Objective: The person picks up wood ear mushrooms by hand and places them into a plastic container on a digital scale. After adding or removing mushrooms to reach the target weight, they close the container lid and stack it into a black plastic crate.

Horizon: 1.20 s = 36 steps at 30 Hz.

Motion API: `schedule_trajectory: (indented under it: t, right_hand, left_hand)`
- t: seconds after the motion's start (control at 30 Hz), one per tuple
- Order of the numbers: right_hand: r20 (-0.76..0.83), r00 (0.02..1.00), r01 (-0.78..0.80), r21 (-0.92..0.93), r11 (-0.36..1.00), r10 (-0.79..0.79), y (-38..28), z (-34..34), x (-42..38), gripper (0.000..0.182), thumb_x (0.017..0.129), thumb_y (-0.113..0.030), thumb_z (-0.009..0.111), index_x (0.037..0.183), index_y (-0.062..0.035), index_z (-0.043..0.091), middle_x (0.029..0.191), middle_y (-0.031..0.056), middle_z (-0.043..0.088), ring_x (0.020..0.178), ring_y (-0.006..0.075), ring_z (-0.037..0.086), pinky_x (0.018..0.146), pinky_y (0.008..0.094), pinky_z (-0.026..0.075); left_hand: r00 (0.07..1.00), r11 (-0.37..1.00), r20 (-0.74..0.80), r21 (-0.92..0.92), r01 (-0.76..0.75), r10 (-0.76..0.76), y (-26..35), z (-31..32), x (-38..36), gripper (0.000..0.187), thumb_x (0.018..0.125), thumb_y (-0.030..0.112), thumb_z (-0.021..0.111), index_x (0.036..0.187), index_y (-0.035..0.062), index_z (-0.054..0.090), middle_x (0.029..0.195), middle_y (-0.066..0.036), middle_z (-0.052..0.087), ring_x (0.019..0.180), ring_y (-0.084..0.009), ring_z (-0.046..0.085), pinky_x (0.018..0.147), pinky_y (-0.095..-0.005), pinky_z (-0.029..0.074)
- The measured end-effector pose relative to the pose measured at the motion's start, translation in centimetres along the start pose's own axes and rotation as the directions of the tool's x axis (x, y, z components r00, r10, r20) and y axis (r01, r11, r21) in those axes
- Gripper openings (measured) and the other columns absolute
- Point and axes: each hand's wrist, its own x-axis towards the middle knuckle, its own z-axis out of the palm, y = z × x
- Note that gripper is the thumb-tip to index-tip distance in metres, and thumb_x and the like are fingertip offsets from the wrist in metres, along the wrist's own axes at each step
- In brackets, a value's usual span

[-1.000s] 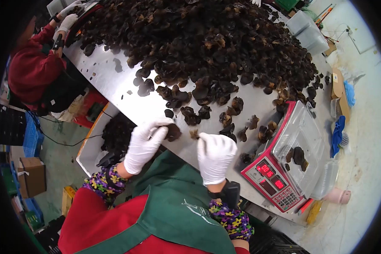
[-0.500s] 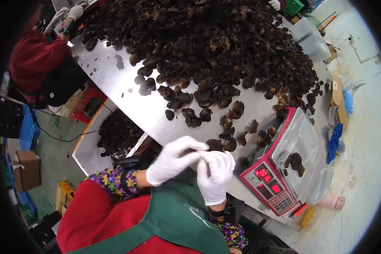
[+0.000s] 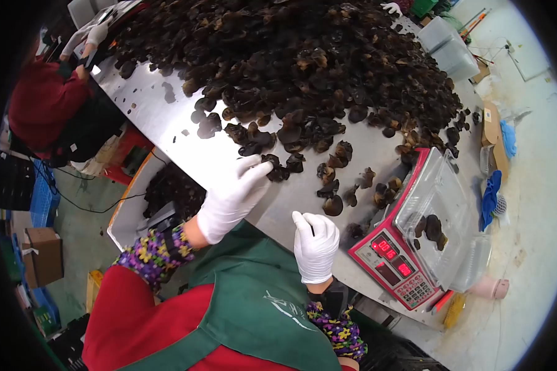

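Observation:
My left hand (image 3: 234, 196), in a white glove, reaches over the steel table with its fingers stretched out and apart. Its fingertips are right at a small cluster of dark wood ear mushrooms (image 3: 278, 171). Lower and to the right, my right hand (image 3: 315, 246) is also gloved in white, its fingers curled in near the table's front edge; whatever may be inside them is hidden. A single wood ear piece (image 3: 333, 205) lies just beyond that hand. To the right stands a red digital scale (image 3: 395, 263) with lit red digits, carrying a clear plastic tray (image 3: 449, 204) with a few mushroom pieces.
A large heap of wood ear mushrooms (image 3: 303, 68) covers the far table. Below the left edge stands a white bin (image 3: 125, 226) holding more. A person in red (image 3: 49, 105) works at the left; another gloved hand (image 3: 391, 8) shows at the top. Clear containers (image 3: 449, 49) are stacked upper right.
My hands were together over the front edge and have come apart. The left has moved up and left to the mushroom cluster, while the right stays near the edge. The dark piece behind them no longer shows.

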Motion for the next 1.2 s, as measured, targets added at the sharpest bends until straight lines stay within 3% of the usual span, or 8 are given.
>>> schedule_trajectory:
  t: [0.2, 0.3, 0.5, 0.67, 0.83, 0.97, 1.03, 1.2]
  right_hand:
    - [-0.124, 0.989, -0.076, -0.006, 0.997, 0.075, 0.3, -1.1, -2.3, 0.046, 0.077, -0.001, 0.072, 0.121, -0.0147, 0.069, 0.113, 0.0043, 0.061, 0.103, 0.0275, 0.058, 0.086, 0.0422, 0.046]
    - [-0.165, 0.969, -0.182, 0.018, 0.983, 0.182, -0.2, -1.3, -1.6, 0.044, 0.083, -0.003, 0.069, 0.126, -0.0131, 0.066, 0.122, 0.0102, 0.058, 0.112, 0.0324, 0.055, 0.095, 0.0455, 0.045]
    - [-0.094, 0.982, -0.167, 0.003, 0.986, 0.166, 0.0, -1.3, -1.4, 0.047, 0.085, -0.01, 0.068, 0.132, -0.0121, 0.062, 0.137, 0.0145, 0.05, 0.125, 0.0382, 0.047, 0.106, 0.0501, 0.04]
    - [-0.087, 0.976, -0.197, 0.041, 0.98, 0.2, -0.1, -1.4, -1.4, 0.046, 0.084, -0.009, 0.068, 0.13, -0.0118, 0.063, 0.137, 0.015, 0.05, 0.125, 0.0387, 0.047, 0.106, 0.0509, 0.04]
    - [-0.102, 0.968, -0.22, 0.081, 0.972, 0.227, 0.1, -1.3, -1.6, 0.048, 0.083, -0.007, 0.069, 0.13, -0.0119, 0.062, 0.137, 0.0146, 0.05, 0.126, 0.0391, 0.047, 0.106, 0.0504, 0.041]
    - [-0.109, 0.969, -0.214, 0.089, 0.973, 0.223, 0.2, -1.2, -1.6, 0.049, 0.082, -0.006, 0.069, 0.13, -0.0119, 0.062, 0.137, 0.0142, 0.05, 0.125, 0.039, 0.047, 0.106, 0.0505, 0.041]
    - [-0.102, 0.969, -0.216, 0.09, 0.972, 0.225, 0.2, -1.3, -1.7, 0.049, 0.082, -0.005, 0.069, 0.13, -0.012, 0.062, 0.137, 0.014, 0.05, 0.125, 0.0388, 0.047, 0.106, 0.0505, 0.041]
    - [-0.095, 0.968, -0.222, 0.112, 0.969, 0.233, 0.2, -1.4, -1.6, 0.049, 0.082, -0.005, 0.069, 0.13, -0.0122, 0.063, 0.137, 0.0142, 0.05, 0.125, 0.0388, 0.047, 0.106, 0.0506, 0.041]
  left_hand:
    - [0.929, 0.966, 0.274, -0.146, -0.215, 0.248, 1.5, 3.9, -0.2, 0.023, 0.079, 0.003, 0.068, 0.101, 0.0097, 0.067, 0.091, -0.007, 0.062, 0.083, -0.0269, 0.066, 0.069, -0.0364, 0.055]
    - [0.961, 0.923, 0.159, -0.35, -0.159, 0.226, 2.8, 4.9, -0.4, 0.027, 0.079, 0.005, 0.072, 0.105, 0.0114, 0.069, 0.103, -0.008, 0.067, 0.088, -0.028, 0.068, 0.07, -0.0365, 0.056]
    - [0.988, 0.942, -0.072, 0.317, -0.107, 0.136, -1.6, 2.1, 5.5, 0.029, 0.081, 0.014, 0.074, 0.11, 0.0135, 0.069, 0.106, -0.003, 0.068, 0.114, -0.0269, 0.057, 0.103, -0.0441, 0.041]
    - [0.947, 0.851, 0.322, 0.495, -0.176, 0.009, -5.3, 1.9, 7.3, 0.013, 0.085, 0.023, 0.071, 0.094, 0.0146, 0.071, 0.101, -0.002, 0.067, 0.113, -0.026, 0.056, 0.115, -0.0503, 0.029]
    - [0.993, 0.979, 0.032, 0.169, -0.116, 0.112, -4.8, 0.4, 8.6, 0.009, 0.086, 0.01, 0.072, 0.094, 0.0113, 0.071, 0.102, -0.003, 0.07, 0.105, -0.0239, 0.062, 0.103, -0.0411, 0.044]
    - [0.899, 0.795, 0.192, -0.421, 0.437, -0.392, -2.6, -2.5, 8.5, 0.011, 0.098, 0.005, 0.063, 0.106, 0.0027, 0.069, 0.102, -0.003, 0.071, 0.095, -0.009, 0.065, 0.085, -0.0259, 0.05]
    - [0.907, 0.682, 0.139, -0.617, 0.393, -0.397, -3.7, -2.9, 7.4, 0.01, 0.099, 0.006, 0.062, 0.106, 0.0005, 0.067, 0.098, -0.002, 0.069, 0.094, -0.0097, 0.065, 0.086, -0.0261, 0.05]
    - [0.837, 0.772, 0.008, -0.383, 0.508, -0.547, -5.3, -8.4, 2.1, 0.015, 0.1, 0.004, 0.061, 0.112, -0.0031, 0.065, 0.109, -0.006, 0.071, 0.105, -0.0129, 0.065, 0.096, -0.0276, 0.048]
